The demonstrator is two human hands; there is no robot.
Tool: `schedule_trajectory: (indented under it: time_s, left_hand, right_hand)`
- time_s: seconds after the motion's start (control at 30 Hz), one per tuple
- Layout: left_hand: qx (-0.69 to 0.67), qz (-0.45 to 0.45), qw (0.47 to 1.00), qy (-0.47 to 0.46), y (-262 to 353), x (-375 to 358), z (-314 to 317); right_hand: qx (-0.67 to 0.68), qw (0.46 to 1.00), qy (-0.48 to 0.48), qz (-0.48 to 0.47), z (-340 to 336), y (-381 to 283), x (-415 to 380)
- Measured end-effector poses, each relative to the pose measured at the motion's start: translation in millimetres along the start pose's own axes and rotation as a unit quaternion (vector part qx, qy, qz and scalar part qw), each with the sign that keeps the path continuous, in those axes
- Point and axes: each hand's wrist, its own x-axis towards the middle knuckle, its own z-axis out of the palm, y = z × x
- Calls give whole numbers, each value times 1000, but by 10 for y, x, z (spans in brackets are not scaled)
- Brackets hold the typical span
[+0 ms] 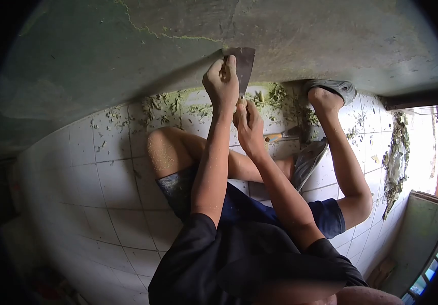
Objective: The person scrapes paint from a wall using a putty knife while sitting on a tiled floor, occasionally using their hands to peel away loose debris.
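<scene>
A wide, dark scraper blade [245,66] lies against the grey-green wall [300,35]. My left hand [222,84] is closed at the blade's left edge, thumb pointing up along it. Below it, my right hand [250,129] grips the scraper's short handle, which the fingers mostly hide. A crack [178,36] with yellow-green edges runs along the wall to the blade's upper left corner. Greenish paint flakes [165,105] lie along the foot of the wall, beneath both hands.
Another scraper, with a yellowish handle [273,138], lies on the white tiled floor [114,183] between my bent legs. My grey clog [348,90] is close to the wall. A long heap of flakes [398,157] lies at the right, by a bright doorway.
</scene>
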Motion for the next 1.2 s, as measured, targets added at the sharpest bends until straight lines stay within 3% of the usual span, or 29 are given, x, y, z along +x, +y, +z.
schedule_trajectory:
  time_s: [0.2,0.37,0.5,0.57,0.73,0.8,0.83,0.87,0.93,1.0,1.2]
  left_hand:
    - [27,-3,1000,-2,110,22,-6]
    - [-50,-10,999,-6,-14,55,50]
    - [-96,-14,995,-1,-16,73,111]
    - [-149,-20,989,-3,-39,33,128]
    - [-116,-29,993,5,130,33,63]
    - [-71,21,997,26,183,71,29]
    - [-97,100,990,37,349,180,1]
    - [-68,76,994,49,519,232,-91]
    - [-75,60,995,37,718,305,-186]
    - [-53,89,994,23,558,306,-220]
    - [-47,-15,997,-67,-82,-35,-201]
  right_hand:
    - [-55,998,15,-14,12,-113,-19]
    - [-144,986,51,-67,-36,-179,12]
    - [-139,982,69,-108,-76,-198,51]
    - [-111,993,34,-34,-158,-244,21]
    - [-64,996,-1,-59,-143,-175,39]
    - [135,988,-74,22,-118,-240,60]
    - [167,981,-98,16,-82,-365,109]
    - [170,981,-96,19,-52,-448,164]
    - [35,995,-66,-68,9,-616,269]
    - [13,993,-51,-107,27,-469,281]
    - [71,996,-45,27,57,126,-23]
